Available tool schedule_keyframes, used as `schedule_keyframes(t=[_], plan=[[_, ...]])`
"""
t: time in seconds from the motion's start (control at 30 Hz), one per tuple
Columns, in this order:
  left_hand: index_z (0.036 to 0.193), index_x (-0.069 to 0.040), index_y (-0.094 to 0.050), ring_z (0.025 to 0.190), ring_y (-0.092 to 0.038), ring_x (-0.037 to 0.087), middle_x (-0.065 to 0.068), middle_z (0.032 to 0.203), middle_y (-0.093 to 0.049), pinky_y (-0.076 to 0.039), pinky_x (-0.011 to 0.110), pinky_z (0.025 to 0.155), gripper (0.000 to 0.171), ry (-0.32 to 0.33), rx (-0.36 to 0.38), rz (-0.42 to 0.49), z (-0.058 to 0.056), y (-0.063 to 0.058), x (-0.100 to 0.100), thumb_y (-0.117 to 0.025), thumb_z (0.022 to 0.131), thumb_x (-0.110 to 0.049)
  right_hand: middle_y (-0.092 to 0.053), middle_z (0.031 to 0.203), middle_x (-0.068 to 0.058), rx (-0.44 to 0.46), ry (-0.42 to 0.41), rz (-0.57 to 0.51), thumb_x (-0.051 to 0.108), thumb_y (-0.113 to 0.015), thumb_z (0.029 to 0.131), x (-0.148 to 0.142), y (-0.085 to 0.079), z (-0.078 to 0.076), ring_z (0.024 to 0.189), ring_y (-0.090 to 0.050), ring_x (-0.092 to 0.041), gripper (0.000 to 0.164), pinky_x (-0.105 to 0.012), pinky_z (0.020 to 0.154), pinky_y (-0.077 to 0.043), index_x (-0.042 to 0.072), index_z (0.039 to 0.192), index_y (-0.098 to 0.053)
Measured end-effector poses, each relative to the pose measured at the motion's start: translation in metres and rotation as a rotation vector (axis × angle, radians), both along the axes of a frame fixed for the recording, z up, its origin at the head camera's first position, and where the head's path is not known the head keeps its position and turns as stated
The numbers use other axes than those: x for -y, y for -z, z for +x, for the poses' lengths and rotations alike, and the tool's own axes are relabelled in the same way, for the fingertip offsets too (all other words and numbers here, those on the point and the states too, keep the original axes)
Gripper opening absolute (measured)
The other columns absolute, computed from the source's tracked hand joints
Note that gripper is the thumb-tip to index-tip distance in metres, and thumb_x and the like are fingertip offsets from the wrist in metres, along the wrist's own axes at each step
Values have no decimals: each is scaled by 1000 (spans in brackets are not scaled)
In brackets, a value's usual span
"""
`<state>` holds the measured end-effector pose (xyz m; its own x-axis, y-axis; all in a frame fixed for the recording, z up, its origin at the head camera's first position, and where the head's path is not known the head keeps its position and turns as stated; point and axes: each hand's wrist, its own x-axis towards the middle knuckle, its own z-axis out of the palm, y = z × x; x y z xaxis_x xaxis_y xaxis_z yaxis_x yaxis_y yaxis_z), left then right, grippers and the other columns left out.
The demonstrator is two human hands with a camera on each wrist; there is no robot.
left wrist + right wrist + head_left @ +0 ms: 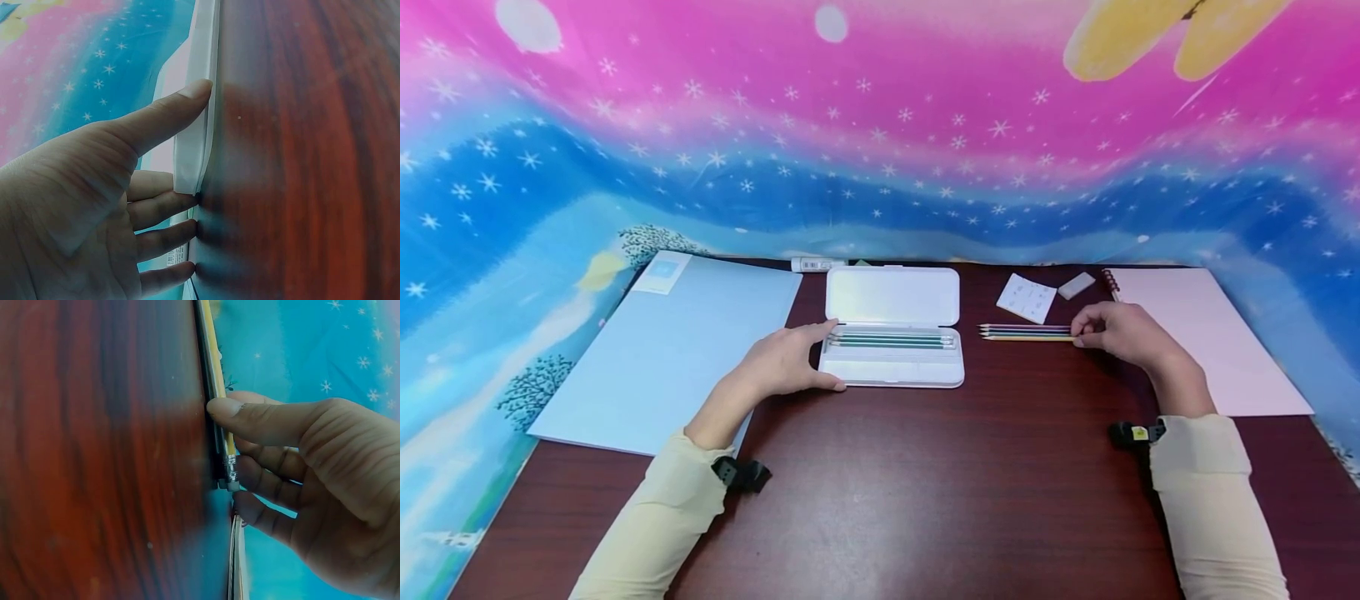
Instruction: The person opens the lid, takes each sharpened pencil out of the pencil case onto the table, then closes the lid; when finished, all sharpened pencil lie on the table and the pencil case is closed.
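A white pencil case (891, 372) lies on the table with its lid (892, 296) tipped back. Several green pencils (891, 341) are in its rear compartment. My left hand (782, 358) grips the case's left end, the thumb on its front wall and the index finger at the back corner; the left wrist view shows the thumb (169, 115) along that wall. To the right of the case, several coloured pencils (1026, 337) lie side by side, points to the left. My right hand (1123, 333) pinches their eraser ends, its thumb (256, 419) against the yellow pencil (215, 362).
Behind the coloured pencils lie a small printed white sheet (1027, 297) and an eraser (1076, 286). A pink spiral notebook (1217, 350) lies at the right, a light blue folder (677, 358) at the left. A white tube (812, 264) lies along the back edge, before a patterned cloth (880, 125).
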<state>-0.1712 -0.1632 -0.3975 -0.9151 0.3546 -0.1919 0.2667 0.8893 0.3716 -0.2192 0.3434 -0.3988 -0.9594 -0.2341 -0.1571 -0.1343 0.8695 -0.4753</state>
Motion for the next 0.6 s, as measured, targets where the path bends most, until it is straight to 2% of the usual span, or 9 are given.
schedule_keyframes(t=[0.17, 0.33, 0.47, 0.6], plan=[[160, -19, -33, 141, -50, 33, 12, 158, -46, -46, 55, 108, 105, 1, 3, -1, 0, 0, 0, -82, 77, -59, -64, 90, -7, -17, 16, -12, 14, -70, 96, -2, -3, 1, 89, -53, -26, 4, -38, 79, -44, 12, 98, -72], [160, -18, -33, 139, -51, 33, 12, 157, -47, -46, 55, 108, 106, -2, 0, -4, 0, 1, 0, -82, 76, -59, -67, 99, -8, -22, 35, -81, 31, -69, 97, 3, -12, 5, 92, -56, -23, 18, -36, 80, -46, 14, 103, -73], [160, -17, -33, 139, -51, 33, 12, 157, -48, -46, 55, 108, 106, 2, -4, -3, -1, 1, -1, -82, 76, -60, -69, 106, -5, -3, -42, -139, 41, -70, 96, 21, -19, 8, 96, -56, -19, 27, -32, 83, -47, 16, 107, -75], [160, -17, -34, 138, -52, 33, 13, 156, -48, -46, 55, 108, 106, 2, -6, -3, -1, 0, -1, -82, 76, -59, -73, 110, -1, -30, -158, -155, 33, -71, 96, 55, -24, 10, 98, -60, -14, 22, -28, 85, -48, 17, 110, -76]])
